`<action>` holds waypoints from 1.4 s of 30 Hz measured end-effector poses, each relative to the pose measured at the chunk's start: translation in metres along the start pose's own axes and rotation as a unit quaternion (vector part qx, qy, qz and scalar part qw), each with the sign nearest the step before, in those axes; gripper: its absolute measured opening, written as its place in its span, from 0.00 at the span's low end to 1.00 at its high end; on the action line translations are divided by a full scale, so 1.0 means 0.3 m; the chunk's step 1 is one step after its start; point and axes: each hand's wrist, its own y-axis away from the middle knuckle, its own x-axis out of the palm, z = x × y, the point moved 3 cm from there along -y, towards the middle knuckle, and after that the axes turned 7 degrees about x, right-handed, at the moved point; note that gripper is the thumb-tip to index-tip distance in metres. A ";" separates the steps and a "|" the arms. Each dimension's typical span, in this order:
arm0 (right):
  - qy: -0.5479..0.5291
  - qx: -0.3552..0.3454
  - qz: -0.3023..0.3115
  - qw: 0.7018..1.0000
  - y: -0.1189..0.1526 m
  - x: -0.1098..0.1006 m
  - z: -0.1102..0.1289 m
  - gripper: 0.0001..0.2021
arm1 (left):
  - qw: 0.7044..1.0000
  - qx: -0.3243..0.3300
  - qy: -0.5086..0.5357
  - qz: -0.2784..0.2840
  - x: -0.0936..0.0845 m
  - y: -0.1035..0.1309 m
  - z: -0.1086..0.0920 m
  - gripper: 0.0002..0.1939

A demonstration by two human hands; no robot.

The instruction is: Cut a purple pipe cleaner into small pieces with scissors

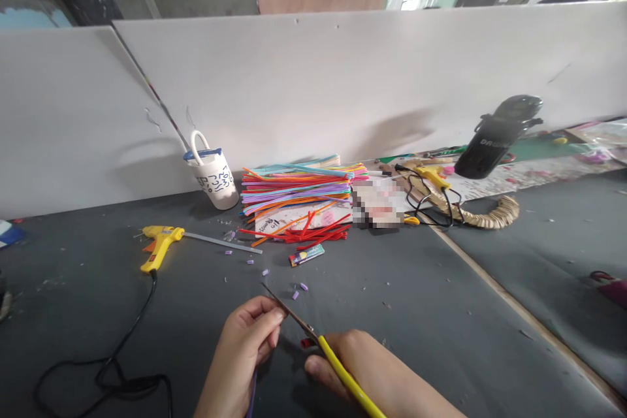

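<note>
My left hand (252, 336) pinches a thin strip between thumb and forefinger. A purple pipe cleaner (252, 395) hangs below that hand; its pinched end is hidden. My right hand (365, 359) is closed round yellow-handled scissors (343, 372), and their dark blades point up and left, right beside my left fingertips. Just beyond the blades lie short purple snippets (304, 287) on the dark table. A small coloured packet (306, 255) rests past them, in front of loose red pipe cleaners (318, 233).
A pile of coloured pipe cleaners (298, 189) lies against the white partition (313, 78). To the left are a yellow glue gun (164, 245) with a trailing black cord and a white cup (215, 179). A black bottle (494, 144) and another glue gun (434, 176) stand at right.
</note>
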 end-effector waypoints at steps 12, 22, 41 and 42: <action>-0.180 -0.084 -0.131 0.971 -0.021 -0.021 0.003 0.06 | 0.984 -0.109 -0.024 0.141 0.075 0.032 0.047 0.14; -0.167 -0.072 -0.139 0.973 -0.024 -0.032 -0.011 0.04 | 0.990 -0.077 -0.021 0.114 0.061 0.019 0.038 0.09; 0.005 0.000 -0.024 1.000 0.018 -0.028 0.011 0.17 | 0.999 0.051 0.018 0.006 0.002 0.023 -0.024 0.08; 0.005 0.000 -0.023 1.000 0.015 -0.027 0.010 0.17 | 0.999 0.050 0.012 0.008 0.003 0.022 -0.023 0.09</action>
